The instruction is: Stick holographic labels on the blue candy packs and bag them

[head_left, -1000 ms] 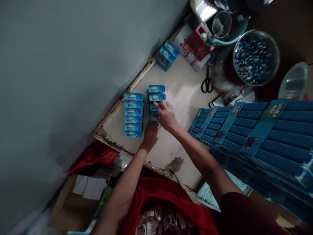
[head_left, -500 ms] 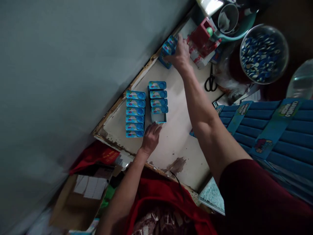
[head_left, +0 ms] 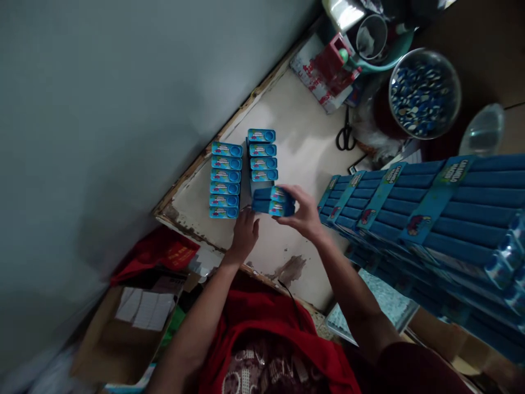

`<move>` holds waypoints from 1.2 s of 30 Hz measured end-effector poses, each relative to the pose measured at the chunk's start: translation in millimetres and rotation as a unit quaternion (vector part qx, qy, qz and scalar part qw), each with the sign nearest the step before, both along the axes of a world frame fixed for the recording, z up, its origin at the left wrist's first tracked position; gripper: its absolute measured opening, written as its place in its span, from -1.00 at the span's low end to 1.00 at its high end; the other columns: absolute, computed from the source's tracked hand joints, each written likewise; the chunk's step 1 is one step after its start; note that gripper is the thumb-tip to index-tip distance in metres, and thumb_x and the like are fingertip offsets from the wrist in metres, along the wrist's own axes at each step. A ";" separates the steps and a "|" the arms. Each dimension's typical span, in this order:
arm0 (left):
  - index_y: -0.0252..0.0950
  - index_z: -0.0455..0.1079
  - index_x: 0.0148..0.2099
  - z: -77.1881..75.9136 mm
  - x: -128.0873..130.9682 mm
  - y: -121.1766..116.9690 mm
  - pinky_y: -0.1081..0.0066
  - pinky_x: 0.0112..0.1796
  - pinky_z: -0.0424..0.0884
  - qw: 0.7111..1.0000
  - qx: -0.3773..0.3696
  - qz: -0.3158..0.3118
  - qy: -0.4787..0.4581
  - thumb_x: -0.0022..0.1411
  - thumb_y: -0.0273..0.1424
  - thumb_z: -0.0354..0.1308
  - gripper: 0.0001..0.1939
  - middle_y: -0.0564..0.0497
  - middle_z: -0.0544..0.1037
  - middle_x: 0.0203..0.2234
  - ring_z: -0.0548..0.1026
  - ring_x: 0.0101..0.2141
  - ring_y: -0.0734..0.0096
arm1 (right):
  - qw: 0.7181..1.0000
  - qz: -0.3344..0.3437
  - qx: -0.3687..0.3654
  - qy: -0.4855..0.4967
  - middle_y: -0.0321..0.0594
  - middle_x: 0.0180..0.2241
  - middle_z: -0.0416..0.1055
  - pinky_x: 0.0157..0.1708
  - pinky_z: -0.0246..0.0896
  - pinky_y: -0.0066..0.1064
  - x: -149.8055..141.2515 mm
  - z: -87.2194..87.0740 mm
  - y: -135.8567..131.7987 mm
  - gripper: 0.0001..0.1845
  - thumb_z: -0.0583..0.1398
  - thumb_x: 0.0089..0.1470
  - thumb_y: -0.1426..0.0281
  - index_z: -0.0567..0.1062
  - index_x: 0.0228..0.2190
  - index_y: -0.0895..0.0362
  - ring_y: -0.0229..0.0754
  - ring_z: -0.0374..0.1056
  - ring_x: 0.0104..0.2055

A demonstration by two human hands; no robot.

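My right hand holds a pair of small blue printed packs stacked together, over the near end of an open carton. Several matching packs stand in a row in that carton, and its pale inside shows at the near end. My left hand is at the carton's near left corner, its fingertips gripping the edge, partly hidden by the held packs. Just left of it stands another row of blue packs.
Stacked blue cartons fill the right side. Scissors, a red device and a tub of blue and white pieces lie toward the far right. A wall borders the worn table. A cardboard box sits lower left.
My right hand has come back from the table's far edge with the blue packs and is now beside my left hand. The left hand has shifted slightly left and nearer to me.
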State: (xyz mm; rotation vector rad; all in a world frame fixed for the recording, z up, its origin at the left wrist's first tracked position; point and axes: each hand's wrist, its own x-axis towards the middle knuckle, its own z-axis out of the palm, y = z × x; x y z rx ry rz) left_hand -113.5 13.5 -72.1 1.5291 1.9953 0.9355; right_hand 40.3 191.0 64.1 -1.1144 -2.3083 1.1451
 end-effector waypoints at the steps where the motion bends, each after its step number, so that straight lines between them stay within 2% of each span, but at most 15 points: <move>1: -0.38 0.41 0.34 -0.5 0.3 -1.3 -0.05 0.27 0.48 1.000 0.004 -0.005 0.004 0.55 -0.39 0.02 -0.59 -0.40 0.55 0.22 0.50 0.29 -0.07 | 0.999 0.015 0.029 -0.001 -0.04 0.16 0.58 0.19 0.52 -0.02 -8.3 -11.6 -5.6 -0.26 0.43 0.02 0.38 0.52 0.25 0.04 0.12 0.53 0.18; 4: -0.36 0.28 0.47 -5.8 0.6 -0.3 -0.14 0.41 0.30 0.999 0.013 -0.043 -0.002 0.56 -0.38 0.00 -0.49 -0.39 0.40 0.40 0.30 0.46 -0.07 | 0.992 0.064 0.110 -0.023 -0.04 0.24 0.56 0.38 0.39 0.10 -21.6 -46.8 -14.1 -0.43 0.30 0.22 0.38 0.55 0.26 0.01 0.16 0.45 0.33; 7: -0.36 0.19 0.53 -19.2 -0.2 8.9 -0.22 0.48 0.13 0.996 0.021 -0.082 -0.014 0.57 -0.37 -0.03 -0.43 -0.37 0.29 0.48 0.12 0.54 -0.08 | 0.988 0.085 0.124 -0.032 -0.07 0.24 0.56 0.46 0.31 0.16 -13.1 -73.8 -19.9 -0.54 0.19 0.40 0.26 0.59 0.25 -0.03 0.17 0.41 0.39; 9: -0.39 0.20 0.53 -28.2 -0.7 14.6 -0.23 0.47 0.15 0.996 0.021 -0.086 -0.024 0.57 -0.37 -0.05 -0.42 -0.40 0.28 0.48 0.13 0.54 -0.09 | 0.989 0.079 0.122 -0.037 -0.06 0.25 0.56 0.47 0.28 0.18 -4.8 -84.9 -23.1 -0.54 0.15 0.44 0.20 0.59 0.25 -0.05 0.18 0.39 0.41; 11: -0.38 0.25 0.50 -30.6 0.1 15.3 -0.20 0.46 0.20 0.996 0.021 -0.072 -0.042 0.57 -0.36 -0.05 -0.45 -0.39 0.33 0.45 0.17 0.53 -0.08 | 0.989 0.065 0.124 -0.046 -0.03 0.26 0.55 0.47 0.29 0.19 -0.9 -90.4 -25.0 -0.52 0.15 0.44 0.16 0.59 0.26 -0.04 0.19 0.40 0.40; 13: -0.32 0.34 0.45 -22.4 2.7 10.2 -0.10 0.45 0.26 0.998 0.027 -0.027 -0.056 0.59 -0.34 -0.04 -0.51 -0.35 0.38 0.42 0.25 0.49 -0.02 | 0.988 0.054 0.129 -0.060 -0.01 0.28 0.52 0.47 0.28 0.20 -2.1 -90.4 -25.2 -0.51 0.15 0.44 0.17 0.57 0.29 -0.02 0.20 0.39 0.40; 16: -0.27 0.39 0.39 5.5 7.5 2.7 0.05 0.40 0.36 0.993 0.075 0.067 -0.056 0.59 -0.31 0.04 -0.56 -0.35 0.43 0.37 0.39 0.42 0.06 | 0.985 0.060 0.135 -0.090 -0.01 0.32 0.48 0.48 0.26 0.16 -9.0 -81.8 -22.4 -0.48 0.15 0.42 0.32 0.51 0.34 -0.01 0.17 0.34 0.43; 18: -0.29 0.28 0.47 24.0 8.6 8.3 0.04 0.42 0.33 0.986 0.113 0.101 -0.063 0.58 -0.25 0.10 -0.47 -0.38 0.41 0.38 0.36 0.43 0.04 | 0.981 0.061 0.139 -0.122 -0.01 0.39 0.39 0.50 0.20 0.19 -15.2 -73.5 -18.3 -0.42 0.18 0.37 0.38 0.48 0.37 -0.03 0.21 0.22 0.51; 20: -0.28 0.11 0.57 33.2 7.1 26.3 -0.01 0.47 0.21 0.985 0.122 0.092 -0.079 0.59 -0.16 0.07 -0.34 -0.39 0.31 0.46 0.22 0.51 0.02 | 0.974 0.064 0.144 -0.162 -0.01 0.51 0.19 0.55 0.02 0.29 -22.7 -67.2 -13.4 -0.32 0.22 0.34 0.35 0.37 0.44 -0.02 0.27 -0.02 0.61; 23: -0.26 0.06 0.61 25.9 2.8 67.6 -0.09 0.53 0.02 0.992 0.088 0.039 -0.085 0.62 -0.04 -0.09 -0.30 -0.30 0.17 0.55 -0.03 0.59 0.02 | 0.962 0.072 0.147 -0.220 -0.03 0.61 -0.06 0.59 -0.29 0.34 -36.5 -67.5 -8.2 -0.24 0.10 0.42 0.30 0.12 0.55 0.05 0.24 -0.29 0.68; 26: -0.30 0.11 0.59 10.7 -1.1 102.2 -0.12 0.54 -0.08 0.995 0.062 0.021 -0.077 0.61 0.05 -0.19 -0.24 -0.30 0.11 0.57 -0.10 0.60 -0.01 | 0.954 0.056 0.135 -0.261 -0.03 0.62 -0.11 0.59 -0.44 0.35 -47.1 -73.0 -5.3 -0.24 -0.03 0.44 0.38 0.03 0.57 0.09 0.17 -0.32 0.68; 28: -0.32 0.10 0.60 9.1 -2.7 109.4 -0.10 0.55 -0.10 0.995 0.060 0.026 -0.079 0.60 0.06 -0.20 -0.22 -0.32 0.07 0.58 -0.10 0.60 0.00 | 0.953 0.060 0.116 -0.272 0.00 0.63 -0.18 0.58 -0.49 0.38 -46.1 -70.2 0.1 -0.17 0.05 0.37 0.39 0.02 0.57 0.12 0.21 -0.37 0.68; 31: -0.32 0.09 0.60 21.9 1.2 89.3 -0.05 0.54 0.00 0.992 0.072 0.058 -0.085 0.61 0.03 -0.11 -0.25 -0.33 0.06 0.58 -0.03 0.59 0.02 | 0.967 0.092 0.065 -0.227 0.04 0.63 -0.19 0.56 -0.33 0.40 -32.3 -52.5 25.4 -0.10 0.24 0.22 0.35 0.19 0.52 0.13 0.33 -0.32 0.67; 34: -0.23 0.22 0.53 34.0 19.0 48.0 -0.03 0.47 0.19 0.985 0.057 0.120 -0.113 0.60 -0.05 0.01 -0.38 -0.32 0.29 0.48 0.23 0.50 0.02 | 0.993 0.065 0.027 -0.091 -0.08 0.57 0.08 0.54 -0.03 0.23 -28.8 -38.3 75.8 -0.32 0.26 0.25 0.25 0.42 0.37 0.01 0.24 -0.02 0.61; 36: -0.19 0.24 0.50 32.8 35.5 28.0 -0.04 0.38 0.36 0.970 0.021 0.166 -0.179 0.57 -0.08 0.09 -0.40 -0.32 0.43 0.35 0.44 0.36 0.01 | 1.000 0.011 0.018 -0.001 -0.16 0.48 0.27 0.52 0.06 0.17 -47.4 -43.1 115.7 -0.39 0.23 0.32 0.16 0.43 0.34 -0.05 0.16 0.14 0.55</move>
